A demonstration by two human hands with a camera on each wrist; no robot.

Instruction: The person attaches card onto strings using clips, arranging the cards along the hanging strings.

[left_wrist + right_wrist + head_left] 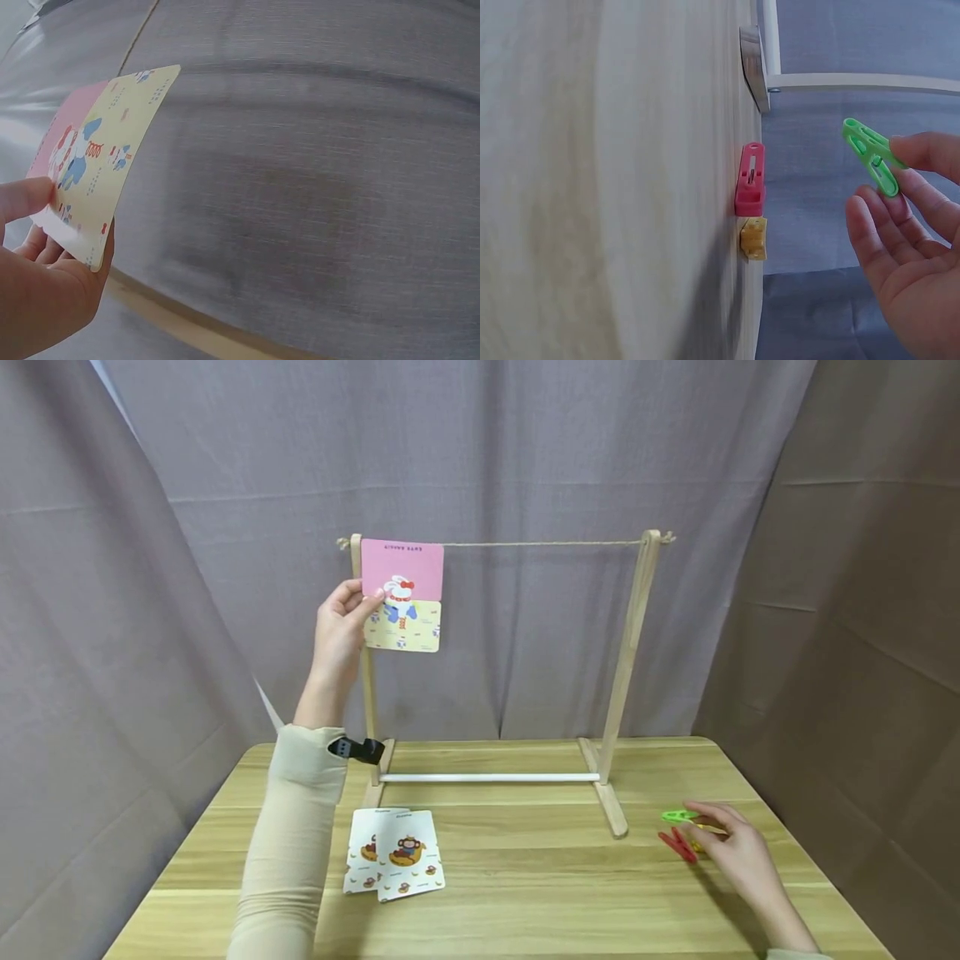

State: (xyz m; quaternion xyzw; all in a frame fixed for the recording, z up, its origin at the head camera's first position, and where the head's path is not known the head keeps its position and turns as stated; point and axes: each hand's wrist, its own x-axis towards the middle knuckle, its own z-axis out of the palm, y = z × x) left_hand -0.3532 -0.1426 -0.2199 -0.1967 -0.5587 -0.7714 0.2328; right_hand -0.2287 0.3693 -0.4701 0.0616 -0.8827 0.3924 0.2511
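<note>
My left hand pinches a pink and yellow card with a rabbit picture, thumb on its front. The card is upright, its top edge level with the left end of the string, which it overlaps in the head view. In the left wrist view the card appears tilted, fingers behind it. My right hand pinches a green clothespin between thumb and fingers, above the table. Below it on the wood lie a red clothespin and a yellow clothespin.
The string spans a wooden stand with a left post, a right post and a white lower bar. Two overlapping white monkey cards lie on the table at front left. Grey curtains hang behind and at the sides.
</note>
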